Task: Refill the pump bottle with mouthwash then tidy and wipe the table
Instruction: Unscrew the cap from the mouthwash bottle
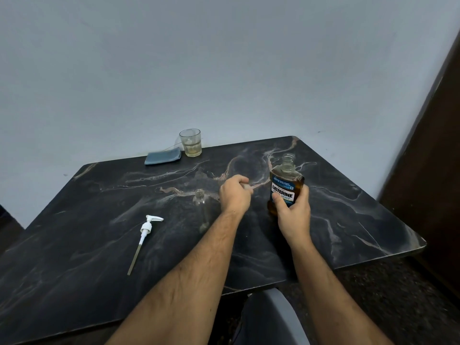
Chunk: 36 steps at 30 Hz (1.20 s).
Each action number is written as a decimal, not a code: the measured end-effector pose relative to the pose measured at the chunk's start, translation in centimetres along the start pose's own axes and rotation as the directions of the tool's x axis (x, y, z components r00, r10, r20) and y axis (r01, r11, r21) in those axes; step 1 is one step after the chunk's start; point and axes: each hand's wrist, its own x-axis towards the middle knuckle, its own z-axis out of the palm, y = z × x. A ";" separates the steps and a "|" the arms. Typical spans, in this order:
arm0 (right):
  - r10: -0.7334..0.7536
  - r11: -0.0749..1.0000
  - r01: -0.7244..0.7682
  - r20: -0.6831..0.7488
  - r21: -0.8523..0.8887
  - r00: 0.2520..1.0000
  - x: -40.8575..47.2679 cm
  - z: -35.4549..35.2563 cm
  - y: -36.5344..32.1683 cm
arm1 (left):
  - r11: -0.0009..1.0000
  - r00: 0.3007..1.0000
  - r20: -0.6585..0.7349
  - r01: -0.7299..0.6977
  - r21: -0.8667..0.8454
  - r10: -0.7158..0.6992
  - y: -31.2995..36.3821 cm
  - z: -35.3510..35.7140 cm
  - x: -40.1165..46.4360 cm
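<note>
My right hand [293,215] grips an uncapped mouthwash bottle [286,185] of amber liquid with a blue label, upright on the dark marble table [99,257]. Just left of it, my left hand [235,195] is closed in a fist around a small pale object [248,186] that peeks out by the thumb. The clear, empty pump bottle [200,202] stands open-necked beside my left wrist, partly hidden by my forearm. Its white pump head with dip tube [145,232] lies flat on the table to the left.
A drinking glass [190,143] with a little pale liquid stands at the table's far edge by the wall, next to a folded blue cloth [163,156]. A dark door or panel [435,145] rises on the right. The table's right edge is close to the mouthwash bottle.
</note>
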 end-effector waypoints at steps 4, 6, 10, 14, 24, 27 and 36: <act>0.003 1.000 -0.003 -0.013 0.005 1.000 0.0 0.0 0.1 | 0.984 1.000 0.016 -0.002 0.175 -0.001 -1.7 1.1 0.5; -0.001 1.000 0.001 -0.011 0.005 1.000 0.1 0.0 0.2 | 0.965 0.998 0.038 -0.061 0.254 0.053 -1.7 1.5 0.7; 0.005 1.000 -0.005 -0.006 0.011 1.000 0.2 0.2 0.3 | 0.936 0.988 0.127 -0.127 0.328 0.090 -1.8 1.7 1.3; 0.008 1.000 -0.008 0.004 0.020 1.000 0.2 0.2 0.5 | 0.955 0.985 0.153 -0.122 0.271 0.083 -2.4 1.4 1.3; -0.004 1.000 0.003 0.018 0.027 1.000 0.1 0.2 0.2 | 0.939 0.959 0.036 -0.282 0.196 0.280 -2.2 0.5 -2.0; -0.002 1.000 0.001 0.025 0.022 1.000 0.0 0.1 0.3 | 0.905 0.912 -0.028 -0.403 0.139 0.410 -1.9 -0.5 -4.4; 0.029 0.999 -0.030 0.038 0.029 0.999 0.0 0.0 0.0 | 0.928 0.929 -0.115 -0.362 -0.092 0.351 -5.7 -5.0 -10.2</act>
